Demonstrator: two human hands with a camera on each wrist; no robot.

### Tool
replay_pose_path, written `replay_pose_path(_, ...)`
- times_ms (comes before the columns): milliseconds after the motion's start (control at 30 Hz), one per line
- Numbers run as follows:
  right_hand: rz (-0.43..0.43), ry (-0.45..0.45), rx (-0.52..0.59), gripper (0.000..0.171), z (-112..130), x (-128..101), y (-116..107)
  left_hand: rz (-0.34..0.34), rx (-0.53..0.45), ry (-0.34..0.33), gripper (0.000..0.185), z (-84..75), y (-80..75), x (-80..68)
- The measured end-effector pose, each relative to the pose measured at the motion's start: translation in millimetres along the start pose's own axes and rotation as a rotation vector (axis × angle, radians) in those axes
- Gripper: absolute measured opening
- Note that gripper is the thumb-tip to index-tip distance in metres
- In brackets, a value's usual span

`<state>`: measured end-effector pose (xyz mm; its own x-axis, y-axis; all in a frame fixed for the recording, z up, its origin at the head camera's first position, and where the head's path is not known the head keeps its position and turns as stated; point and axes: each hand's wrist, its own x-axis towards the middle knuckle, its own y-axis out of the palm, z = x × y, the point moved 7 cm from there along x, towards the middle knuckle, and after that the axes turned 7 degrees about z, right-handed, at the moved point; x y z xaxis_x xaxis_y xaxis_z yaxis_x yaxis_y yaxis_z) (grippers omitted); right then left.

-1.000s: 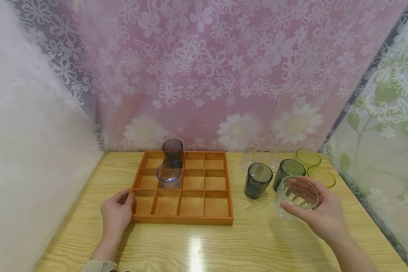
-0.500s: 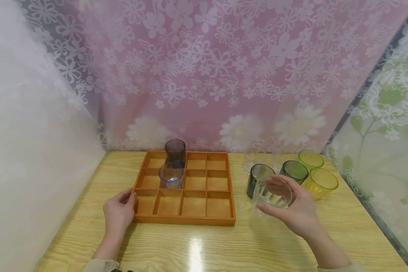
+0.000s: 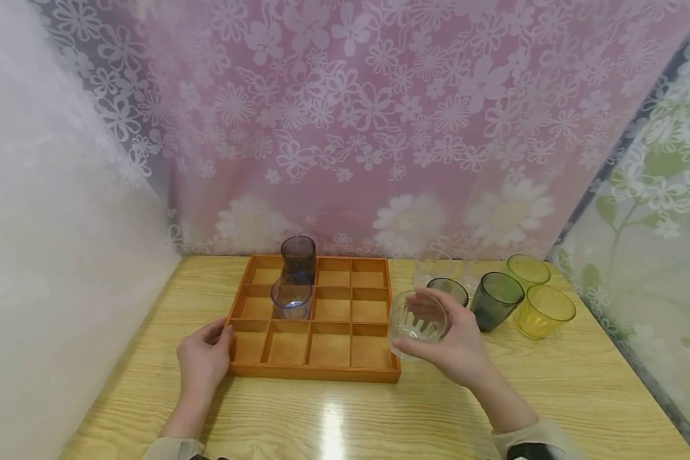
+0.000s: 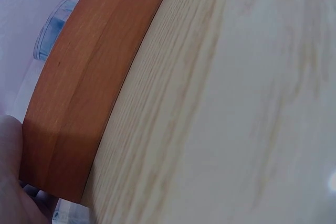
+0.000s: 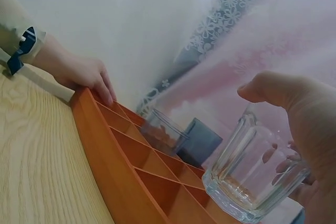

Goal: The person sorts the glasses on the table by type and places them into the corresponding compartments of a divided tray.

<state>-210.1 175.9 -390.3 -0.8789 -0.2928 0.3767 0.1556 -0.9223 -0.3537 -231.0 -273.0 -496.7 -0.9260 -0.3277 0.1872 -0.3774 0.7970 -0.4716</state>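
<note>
A wooden divided tray (image 3: 316, 372) lies on the table. My left hand (image 3: 205, 358) holds its left side near the front corner. My right hand (image 3: 457, 348) grips a clear drinking glass (image 3: 408, 324), thumb on the near side, fingers round the far side. That glass hangs upright in the head view, over the tray's right edge. A dark purple-grey glass (image 3: 298, 255) stands in the tray's back row, second compartment from the left. Just in front, in the middle row, sits a clear glass with a blue tint (image 3: 292, 300).
Right of the tray stand several glasses: a grey one (image 3: 448, 289) partly hidden behind my right hand, a dark green one (image 3: 494, 306), a yellow-green one (image 3: 528, 271), a yellow one (image 3: 545, 313), and clear ones (image 3: 433, 268) at the back. A pink floral curtain (image 3: 333, 128) hangs behind.
My right hand has carried the clear glass leftward, from beside the green and yellow glasses to the tray's right edge. My left hand keeps its place on the tray.
</note>
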Motion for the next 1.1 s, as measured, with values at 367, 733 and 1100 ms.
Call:
replay_pose_path(367,0.054,0.018,0.059,0.078,-8.3,24.4,36.8,0.002,0.002,-0.011,0.026,2.3,1.0,1.1)
replay_pose_path(733,0.08,0.05,0.084,0.079,-14.1,41.4,67.1,0.008,-0.003,0.003,0.025,1.2,1.1,1.1)
replay_pose_path(1100,0.111,0.048,0.137,0.082,-13.4,56.2,102.3,0.003,0.003,-0.01,0.025,1.7,0.6,0.4)
